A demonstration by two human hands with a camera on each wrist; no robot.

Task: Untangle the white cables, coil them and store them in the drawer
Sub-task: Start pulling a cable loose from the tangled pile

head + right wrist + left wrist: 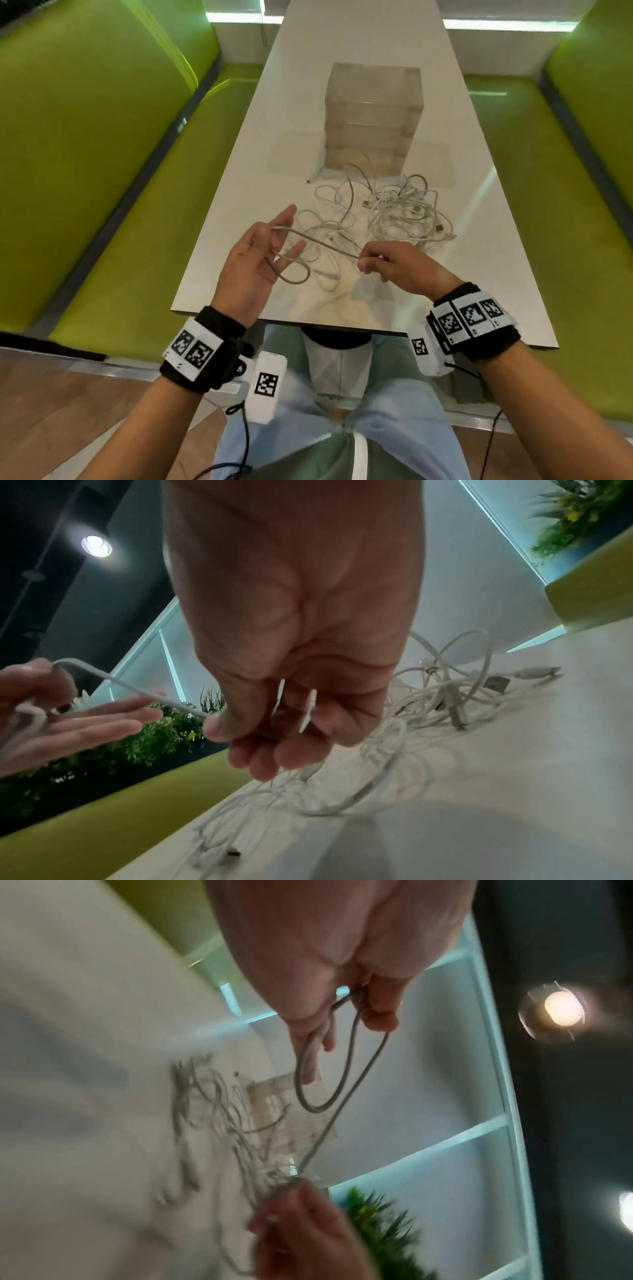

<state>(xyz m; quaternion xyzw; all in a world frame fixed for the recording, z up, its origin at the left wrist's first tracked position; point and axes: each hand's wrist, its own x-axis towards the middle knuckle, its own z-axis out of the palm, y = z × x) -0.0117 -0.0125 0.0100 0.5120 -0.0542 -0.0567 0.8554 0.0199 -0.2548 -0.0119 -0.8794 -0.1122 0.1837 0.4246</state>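
The thin white cable point(318, 241) looks light, limp and snag-prone; left hand point(255, 260) grip pinches its loop, right hand point(394, 263) grip pinches the strand above the white bench point(239, 171); probably best held near a plug

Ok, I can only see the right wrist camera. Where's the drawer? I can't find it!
Observer: The drawer box stands on the table, just behind the pile.
Operator: And the left hand is cut off for me. Is there a coil on it?
Observer: Just one loop hangs from the left hand. The cable then runs across to the right hand, which pinches it.
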